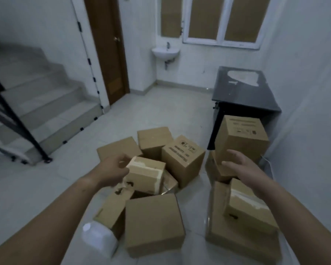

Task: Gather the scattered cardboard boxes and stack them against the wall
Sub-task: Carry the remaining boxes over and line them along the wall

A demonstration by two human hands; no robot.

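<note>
- Looking down from the head view, we see the left hand (pixel 113 169) with its fingers curled at the left edge of a taped box (pixel 147 175); we cannot tell whether they grip it.
- The right hand (pixel 243 169) has its fingers (pixel 230 153) straight and spread, tips at the lower face of a tall box (pixel 241 136), which stands tilted on other boxes.
- Between the two hands, loose cardboard boxes (pixel 153 222) lie heaped on the floor (pixel 161 111).
- A dark table (pixel 243 96) stands just beyond the right fingertips.

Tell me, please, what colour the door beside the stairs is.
The door is dark brown, seen in the head view.
</note>
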